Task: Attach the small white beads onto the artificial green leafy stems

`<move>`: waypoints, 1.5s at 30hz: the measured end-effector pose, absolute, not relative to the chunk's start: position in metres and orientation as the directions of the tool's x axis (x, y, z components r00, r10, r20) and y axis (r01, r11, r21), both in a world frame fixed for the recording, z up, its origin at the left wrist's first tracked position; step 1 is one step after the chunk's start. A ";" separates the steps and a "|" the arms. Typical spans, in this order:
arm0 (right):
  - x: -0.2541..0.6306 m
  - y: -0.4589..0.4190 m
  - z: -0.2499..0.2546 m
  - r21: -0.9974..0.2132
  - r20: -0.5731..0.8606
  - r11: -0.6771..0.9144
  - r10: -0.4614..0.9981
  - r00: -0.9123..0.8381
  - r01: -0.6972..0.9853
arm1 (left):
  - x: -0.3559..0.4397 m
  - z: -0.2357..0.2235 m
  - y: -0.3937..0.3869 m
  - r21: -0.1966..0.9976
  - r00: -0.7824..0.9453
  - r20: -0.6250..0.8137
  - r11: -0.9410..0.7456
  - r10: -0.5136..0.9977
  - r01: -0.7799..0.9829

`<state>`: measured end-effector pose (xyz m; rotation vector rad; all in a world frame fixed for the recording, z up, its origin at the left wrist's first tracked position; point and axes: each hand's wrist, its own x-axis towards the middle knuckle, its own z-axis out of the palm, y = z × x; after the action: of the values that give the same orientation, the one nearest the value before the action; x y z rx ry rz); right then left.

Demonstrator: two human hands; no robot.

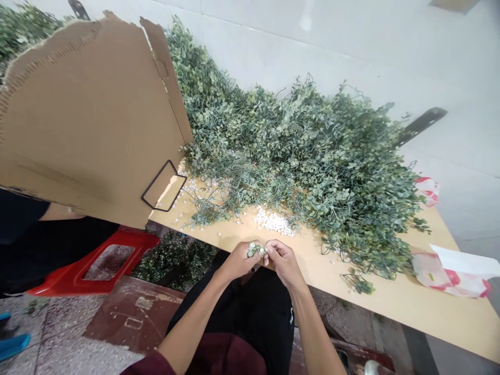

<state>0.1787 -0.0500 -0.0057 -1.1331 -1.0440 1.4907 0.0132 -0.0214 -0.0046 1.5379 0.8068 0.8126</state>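
Observation:
Above my lap, at the table's near edge, my left hand (239, 260) pinches a small sprig of artificial greenery (251, 253) with white berry-like beads on it. My right hand (283, 261) meets it from the other side, thumb and forefinger closed at a white bead (262, 251) on the sprig's end. The fingertips partly hide that spot. Just beyond my hands lies a loose pile of white beads (273, 221). A large heap of green artificial foliage (297, 140) stretches across the table behind it.
A big cardboard sheet (89, 104) stands at the left, with a black wire frame (164, 186) against it. Crumpled red-and-white plastic bags (449, 273) lie on the table (441, 312) at right. Left of me are a red stool (133, 237) and another person's dark clothing (50, 245).

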 end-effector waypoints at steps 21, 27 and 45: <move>0.167 -0.057 -0.012 -0.999 0.038 0.036 0.993 0.110 0.019 | 0.015 -0.006 -0.022 0.982 0.493 0.085 -0.156 0.866 0.104; 0.168 -0.059 0.003 -0.977 0.113 0.107 0.993 0.021 0.185 | 0.007 -0.008 -0.025 0.988 0.493 0.076 -0.133 0.866 0.080; 0.226 0.049 0.077 -0.609 0.414 0.297 0.910 -0.024 0.735 | -0.103 -0.125 -0.091 0.949 -0.148 -0.110 0.148 0.983 0.277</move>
<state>0.2260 0.0488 0.0772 -1.4823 -1.7986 0.2874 -0.1032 -0.0914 -0.1246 1.2526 1.5803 1.0525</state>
